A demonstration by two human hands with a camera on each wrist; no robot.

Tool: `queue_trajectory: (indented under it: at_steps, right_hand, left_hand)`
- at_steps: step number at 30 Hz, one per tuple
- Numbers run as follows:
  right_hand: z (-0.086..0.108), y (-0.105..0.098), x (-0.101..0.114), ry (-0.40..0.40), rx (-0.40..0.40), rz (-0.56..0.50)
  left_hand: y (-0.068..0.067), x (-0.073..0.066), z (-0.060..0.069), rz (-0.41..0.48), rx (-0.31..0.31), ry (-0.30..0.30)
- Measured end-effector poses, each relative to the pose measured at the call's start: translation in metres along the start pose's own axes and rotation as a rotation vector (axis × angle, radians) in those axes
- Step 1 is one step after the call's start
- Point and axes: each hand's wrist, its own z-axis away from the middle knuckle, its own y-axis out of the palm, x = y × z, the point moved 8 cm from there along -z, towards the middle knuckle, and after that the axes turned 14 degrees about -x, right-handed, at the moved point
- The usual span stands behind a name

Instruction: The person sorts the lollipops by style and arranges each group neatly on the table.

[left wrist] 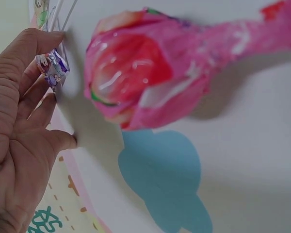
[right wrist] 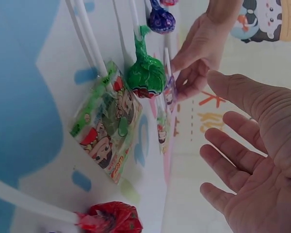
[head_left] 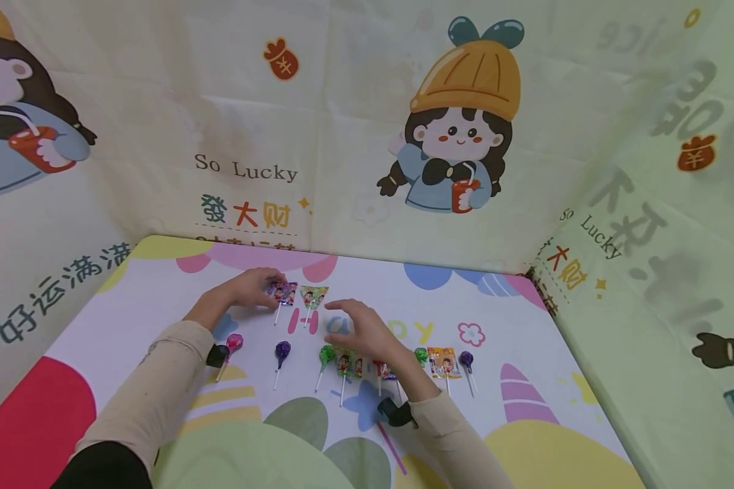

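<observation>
Purple foil packet (head_left: 286, 293) on a stick lies left of centre in the head view, the left hand (head_left: 241, 288) at its edge. Beside it is a yellow-green packet (head_left: 313, 297); the right hand (head_left: 367, 331), fingers extended and holding nothing, hovers just right of that. Below are a pink lollipop (head_left: 235, 341), a dark purple lollipop (head_left: 283, 350) and a green lollipop (head_left: 327, 354).

In the left wrist view, the purple packet sits at upper left among the left hand's bent digits; whether they grip it, I cannot tell. The pink lollipop looms upper centre.

In the right wrist view, the right hand spreads at lower right; 1 red lollipop (right wrist: 111, 217) lies lower left.
</observation>
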Motion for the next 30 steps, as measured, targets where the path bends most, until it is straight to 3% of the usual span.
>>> queue_trajectory:
  at_steps: [30]
  right_hand:
    - [0.04,-0.003,-0.013,0.035,0.024,-0.042]
  left_hand:
    - [0.001,0.004,-0.001,-0.004,-0.001,-0.016]
